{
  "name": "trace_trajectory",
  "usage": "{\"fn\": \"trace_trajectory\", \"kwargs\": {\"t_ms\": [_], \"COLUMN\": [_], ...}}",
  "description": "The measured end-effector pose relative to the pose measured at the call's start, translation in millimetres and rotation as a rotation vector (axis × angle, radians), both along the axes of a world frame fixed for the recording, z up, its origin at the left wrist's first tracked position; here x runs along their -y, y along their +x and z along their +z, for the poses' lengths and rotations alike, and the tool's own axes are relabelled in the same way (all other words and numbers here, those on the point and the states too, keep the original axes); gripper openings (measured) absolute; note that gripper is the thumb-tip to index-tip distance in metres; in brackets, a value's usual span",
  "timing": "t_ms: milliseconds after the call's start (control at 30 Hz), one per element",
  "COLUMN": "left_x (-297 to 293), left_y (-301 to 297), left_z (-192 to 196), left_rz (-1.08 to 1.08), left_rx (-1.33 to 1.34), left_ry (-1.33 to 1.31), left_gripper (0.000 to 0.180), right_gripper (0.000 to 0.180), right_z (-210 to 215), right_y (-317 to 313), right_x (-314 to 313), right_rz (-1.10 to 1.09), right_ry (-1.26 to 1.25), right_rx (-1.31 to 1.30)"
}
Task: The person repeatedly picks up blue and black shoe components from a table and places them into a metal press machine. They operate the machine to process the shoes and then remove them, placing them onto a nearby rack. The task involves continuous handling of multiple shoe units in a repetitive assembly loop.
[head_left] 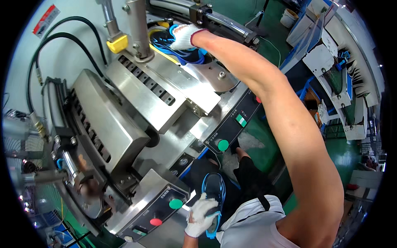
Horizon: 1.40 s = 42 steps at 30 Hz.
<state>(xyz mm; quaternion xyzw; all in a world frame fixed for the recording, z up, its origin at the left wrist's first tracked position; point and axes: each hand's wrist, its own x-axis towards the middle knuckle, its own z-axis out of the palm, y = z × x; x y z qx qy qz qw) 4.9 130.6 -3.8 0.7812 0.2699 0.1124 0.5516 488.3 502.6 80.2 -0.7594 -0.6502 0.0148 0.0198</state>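
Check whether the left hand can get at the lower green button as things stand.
Likely yes: the left hand is close beside the green button, with nothing visibly blocking between, though it's holding a shoe, which may hinder pressing.

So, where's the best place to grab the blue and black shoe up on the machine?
Probably by its upper, from above and the right. The shoe lies with its laces facing up, while a metal column stands close on its left. The gloved right hand already touches the upper from that right side.
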Motion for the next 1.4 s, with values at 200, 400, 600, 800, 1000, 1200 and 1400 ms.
{"fn": "trace_trajectory", "kwargs": {"t_ms": [200,400,600,800,1000,1200,1400], "left_x": [22.2,45.4,41.4,59.7,86.6,137.9,193.4], "left_y": [12.4,10.1,18.4,39.5,96.0,217.7,343.2], "left_z": [8.6,5.7,8.3,11.5,31.2,92.9,175.2], "left_rz": [0.167,0.212,0.166,0.275,0.447,0.198,-0.549], "left_rx": [0.033,0.029,0.036,0.031,0.070,0.281,0.661], "left_ry": [-0.002,0.090,0.112,-0.049,-0.044,0.142,0.438], "left_gripper": [0.039,0.045,0.046,0.046,0.045,0.045,0.064], "right_gripper": [0.069,0.073,0.079,0.097,0.112,0.130,0.092], "right_z": [3.9,39.8,-69.0,-100.3,-54.3,-51.4,-26.1], "right_y": [-10.7,-87.8,-178.1,-188.9,-174.2,-207.6,-149.1], "right_x": [9.2,160.5,332.4,349.0,563.8,691.4,701.1], "right_rz": [0.029,0.018,0.373,0.146,-0.102,-0.312,-0.720], "right_ry": [0.118,0.372,0.482,0.445,0.134,0.263,1.108], "right_rx": [-0.016,-0.498,-0.393,-0.492,-1.062,-0.927,-0.805]}}
